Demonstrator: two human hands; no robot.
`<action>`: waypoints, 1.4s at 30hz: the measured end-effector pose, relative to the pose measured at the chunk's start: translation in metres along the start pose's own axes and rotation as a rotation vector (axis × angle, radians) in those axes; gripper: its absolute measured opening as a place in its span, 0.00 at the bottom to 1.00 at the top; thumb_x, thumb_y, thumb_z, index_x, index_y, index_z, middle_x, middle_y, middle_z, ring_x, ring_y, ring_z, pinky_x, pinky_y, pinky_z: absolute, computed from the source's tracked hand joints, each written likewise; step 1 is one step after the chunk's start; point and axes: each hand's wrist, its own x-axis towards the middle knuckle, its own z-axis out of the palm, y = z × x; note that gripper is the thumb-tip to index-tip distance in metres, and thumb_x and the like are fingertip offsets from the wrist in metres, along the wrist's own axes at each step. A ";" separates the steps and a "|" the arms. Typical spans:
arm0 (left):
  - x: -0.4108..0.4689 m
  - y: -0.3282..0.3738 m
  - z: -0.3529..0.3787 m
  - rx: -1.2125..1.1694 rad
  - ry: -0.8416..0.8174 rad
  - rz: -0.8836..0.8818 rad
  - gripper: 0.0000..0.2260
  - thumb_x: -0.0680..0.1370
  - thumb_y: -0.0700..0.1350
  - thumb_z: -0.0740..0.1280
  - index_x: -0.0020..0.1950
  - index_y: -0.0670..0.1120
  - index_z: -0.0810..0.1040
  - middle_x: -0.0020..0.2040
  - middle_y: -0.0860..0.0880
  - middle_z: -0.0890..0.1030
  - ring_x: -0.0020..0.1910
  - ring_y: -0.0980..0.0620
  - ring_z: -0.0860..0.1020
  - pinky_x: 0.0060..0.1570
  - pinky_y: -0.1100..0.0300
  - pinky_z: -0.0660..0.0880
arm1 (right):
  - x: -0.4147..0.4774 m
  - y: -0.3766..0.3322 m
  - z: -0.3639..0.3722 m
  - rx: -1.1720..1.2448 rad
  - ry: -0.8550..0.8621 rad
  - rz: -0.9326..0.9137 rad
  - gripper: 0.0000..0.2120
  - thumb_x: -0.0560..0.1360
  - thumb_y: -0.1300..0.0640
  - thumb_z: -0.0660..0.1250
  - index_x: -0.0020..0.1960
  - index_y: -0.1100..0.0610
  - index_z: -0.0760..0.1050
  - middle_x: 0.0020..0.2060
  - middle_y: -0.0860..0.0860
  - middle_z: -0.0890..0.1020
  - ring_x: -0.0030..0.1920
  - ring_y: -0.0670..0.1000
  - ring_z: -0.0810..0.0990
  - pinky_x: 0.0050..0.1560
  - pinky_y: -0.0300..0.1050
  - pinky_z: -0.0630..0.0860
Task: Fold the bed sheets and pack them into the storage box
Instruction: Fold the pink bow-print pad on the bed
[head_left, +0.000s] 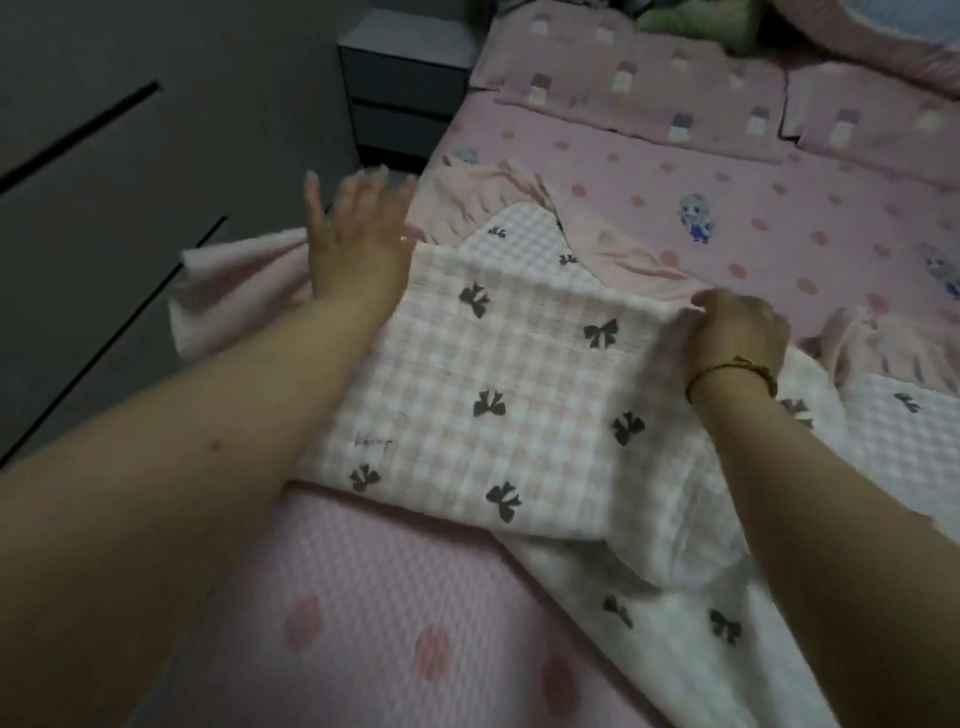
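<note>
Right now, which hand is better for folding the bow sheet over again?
Probably the right. The right hand pinches the folded edge of the checked sheet, so it can carry it across. The left hand is spread open, gripping nothing.

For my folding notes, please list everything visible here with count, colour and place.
bed cover: one, pink dotted, under everything
checked sheet: one, pink-white with dark bows, part-folded on bed cover
ruffled cloth: one, pale pink, behind checked sheet
pillows: two, pink, far end
nightstand: one, grey, left of pillows
bracelet: one, gold, right wrist
left hand: one, fingers spread, sheet's left edge
right hand: one, fingers pinching sheet's right edge
</note>
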 end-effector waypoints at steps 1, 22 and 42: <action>-0.007 0.002 0.008 -0.070 0.006 -0.040 0.24 0.82 0.48 0.53 0.76 0.50 0.51 0.77 0.46 0.52 0.76 0.49 0.49 0.71 0.47 0.35 | -0.001 -0.004 0.003 0.003 0.013 0.026 0.23 0.79 0.61 0.54 0.74 0.56 0.58 0.74 0.60 0.57 0.73 0.58 0.54 0.72 0.50 0.50; -0.066 -0.080 0.190 0.213 -0.497 0.522 0.25 0.82 0.43 0.50 0.77 0.48 0.43 0.77 0.43 0.51 0.73 0.44 0.60 0.65 0.49 0.63 | -0.143 -0.119 0.194 -0.178 -0.358 -0.318 0.28 0.80 0.61 0.48 0.76 0.54 0.39 0.75 0.59 0.43 0.75 0.61 0.45 0.72 0.59 0.43; -0.272 -0.218 0.086 -0.200 -0.871 0.596 0.55 0.52 0.80 0.42 0.67 0.49 0.73 0.67 0.53 0.72 0.57 0.55 0.78 0.53 0.59 0.75 | -0.367 -0.139 0.155 0.070 -0.532 -0.172 0.34 0.49 0.52 0.77 0.52 0.56 0.69 0.45 0.51 0.85 0.48 0.51 0.83 0.54 0.37 0.74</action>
